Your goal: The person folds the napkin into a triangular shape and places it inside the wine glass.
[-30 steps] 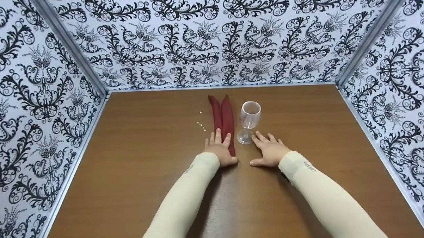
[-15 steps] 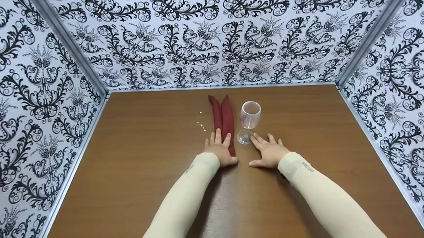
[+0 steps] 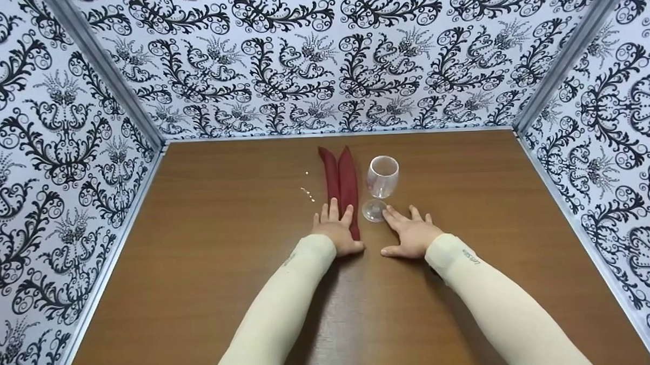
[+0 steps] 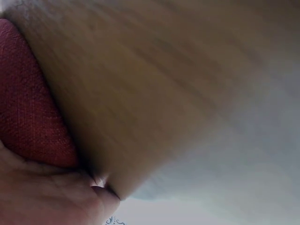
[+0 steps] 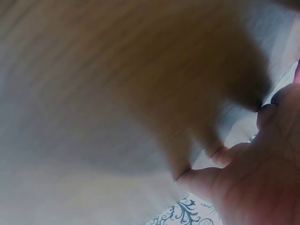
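Observation:
A dark red folded cloth napkin [image 3: 348, 184] lies on the table as a narrow strip with two pointed far ends. My left hand [image 3: 335, 233] rests on its near part with fingers spread, hiding some of it. In the left wrist view, the woven napkin [image 4: 30, 103] meets the palm. To the napkin's right stands a clear wine glass [image 3: 383, 178], upright on its round foot. My right hand [image 3: 415, 236] has spread, straight fingers, and its foremost fingertips are at the foot's right edge. From the right wrist view, the right hand [image 5: 258, 183] holds nothing; the glass cannot be made out.
Several small pale specks [image 3: 307, 194] lie on the wooden table [image 3: 224, 234] left of the napkin. Patterned panels [image 3: 299, 59] enclose the table at the back and both sides, joined by grey metal corner posts.
My right hand has shifted slightly left, its fingertips staying by the glass's foot. The left hand and the napkin look unchanged.

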A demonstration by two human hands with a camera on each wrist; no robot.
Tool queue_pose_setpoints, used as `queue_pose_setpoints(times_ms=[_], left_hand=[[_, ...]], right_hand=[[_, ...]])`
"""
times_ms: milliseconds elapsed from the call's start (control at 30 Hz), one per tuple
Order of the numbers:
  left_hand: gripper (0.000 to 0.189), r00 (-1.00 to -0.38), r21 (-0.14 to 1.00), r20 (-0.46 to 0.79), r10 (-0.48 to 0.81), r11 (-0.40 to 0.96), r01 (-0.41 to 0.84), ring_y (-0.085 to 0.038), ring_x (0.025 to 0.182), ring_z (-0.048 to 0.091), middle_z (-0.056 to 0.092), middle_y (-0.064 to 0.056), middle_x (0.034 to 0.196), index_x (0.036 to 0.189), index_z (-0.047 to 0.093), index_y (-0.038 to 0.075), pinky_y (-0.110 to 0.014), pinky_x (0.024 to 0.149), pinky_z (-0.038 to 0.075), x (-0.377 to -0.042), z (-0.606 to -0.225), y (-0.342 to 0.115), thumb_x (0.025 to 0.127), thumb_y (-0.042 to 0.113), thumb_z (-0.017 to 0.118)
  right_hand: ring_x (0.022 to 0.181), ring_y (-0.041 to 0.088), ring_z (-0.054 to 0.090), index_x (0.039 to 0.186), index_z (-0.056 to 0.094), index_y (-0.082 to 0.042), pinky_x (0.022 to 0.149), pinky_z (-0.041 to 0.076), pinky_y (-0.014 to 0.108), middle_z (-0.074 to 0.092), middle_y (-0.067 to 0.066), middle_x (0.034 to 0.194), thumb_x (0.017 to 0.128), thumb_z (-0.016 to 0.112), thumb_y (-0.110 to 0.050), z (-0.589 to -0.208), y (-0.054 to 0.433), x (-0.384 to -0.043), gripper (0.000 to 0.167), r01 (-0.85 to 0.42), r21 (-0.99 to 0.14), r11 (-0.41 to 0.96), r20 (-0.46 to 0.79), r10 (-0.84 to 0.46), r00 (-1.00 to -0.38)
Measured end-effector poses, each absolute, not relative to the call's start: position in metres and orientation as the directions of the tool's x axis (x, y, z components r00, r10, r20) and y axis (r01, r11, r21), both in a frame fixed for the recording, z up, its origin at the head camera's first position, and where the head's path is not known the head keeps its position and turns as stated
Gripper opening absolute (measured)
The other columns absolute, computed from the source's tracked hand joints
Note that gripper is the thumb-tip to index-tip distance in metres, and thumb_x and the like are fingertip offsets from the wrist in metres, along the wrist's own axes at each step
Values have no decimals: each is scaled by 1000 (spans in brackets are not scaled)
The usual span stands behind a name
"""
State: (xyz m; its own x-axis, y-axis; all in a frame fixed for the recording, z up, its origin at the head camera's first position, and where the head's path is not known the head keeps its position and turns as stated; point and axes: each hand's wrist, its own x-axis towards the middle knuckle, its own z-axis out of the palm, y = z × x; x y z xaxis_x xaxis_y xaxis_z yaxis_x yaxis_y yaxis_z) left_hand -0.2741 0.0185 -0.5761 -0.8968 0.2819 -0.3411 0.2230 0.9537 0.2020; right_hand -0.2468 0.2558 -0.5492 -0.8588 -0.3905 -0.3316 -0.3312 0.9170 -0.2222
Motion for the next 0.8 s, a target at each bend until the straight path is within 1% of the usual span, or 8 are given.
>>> queue_pose_setpoints(times_ms=[133, 267, 367, 533, 633, 700, 767, 800], left_hand=[[115, -899, 212, -332, 286, 951, 225, -41, 165, 1, -10, -17, 177, 171, 7, 28, -58, 132, 9, -273, -574, 18, 85, 76, 66], [111, -892, 203, -342, 295, 950, 236, -41, 165, 1, -11, -18, 177, 171, 6, 28, -57, 132, 9, -268, -565, 15, 88, 82, 56], [108, -891, 190, -340, 301, 950, 248, -41, 165, 4, -7, -19, 177, 171, 8, 27, -55, 132, 12, -266, -560, 14, 90, 85, 50], [100, -899, 139, -314, 306, 951, 275, -42, 163, 15, 4, -21, 177, 171, 18, 24, -52, 131, 22, -271, -559, 14, 94, 81, 48], [90, -908, 106, -289, 302, 953, 284, -43, 160, 26, 16, -21, 176, 169, 27, 22, -50, 128, 31, -274, -555, 15, 98, 74, 49], [80, -919, 79, -254, 302, 953, 292, -43, 154, 38, 26, -21, 173, 166, 35, 21, -51, 122, 40, -275, -552, 16, 102, 66, 49], [70, -932, 54, -192, 306, 952, 301, -44, 142, 54, 40, -23, 166, 160, 48, 18, -53, 111, 50, -275, -549, 15, 103, 58, 52], [63, -940, 42, -149, 307, 952, 304, -44, 133, 60, 49, -23, 160, 154, 56, 16, -54, 105, 54, -275, -549, 15, 103, 54, 54]], right_hand=[[156, 63, 9, 170, 15, -15, 112, 15, 88, 13, 7, 178, 91, 65, -73, -549, 256, -248, 111, -330, -226, 916, -325, -391, -861], [156, 62, 9, 171, 15, -16, 113, 14, 87, 12, 6, 178, 90, 66, -73, -553, 256, -248, 111, -328, -227, 917, -322, -389, -863], [156, 62, 9, 171, 15, -16, 113, 14, 87, 12, 6, 178, 90, 66, -74, -554, 256, -248, 112, -327, -228, 917, -321, -388, -864], [156, 62, 9, 170, 15, -16, 114, 13, 87, 13, 6, 178, 90, 66, -72, -552, 255, -247, 111, -323, -229, 918, -317, -384, -867], [156, 62, 10, 170, 16, -16, 114, 14, 87, 14, 6, 178, 90, 66, -72, -551, 255, -246, 110, -323, -227, 919, -311, -382, -870], [156, 63, 11, 170, 17, -15, 113, 14, 87, 14, 6, 178, 91, 67, -71, -550, 254, -245, 109, -323, -231, 918, -305, -383, -872], [155, 63, 12, 170, 17, -14, 113, 14, 87, 15, 7, 178, 91, 67, -70, -549, 254, -244, 109, -323, -236, 917, -299, -384, -873], [155, 63, 11, 170, 17, -15, 113, 14, 87, 15, 7, 178, 91, 67, -70, -548, 254, -243, 109, -322, -237, 917, -304, -384, -872]])
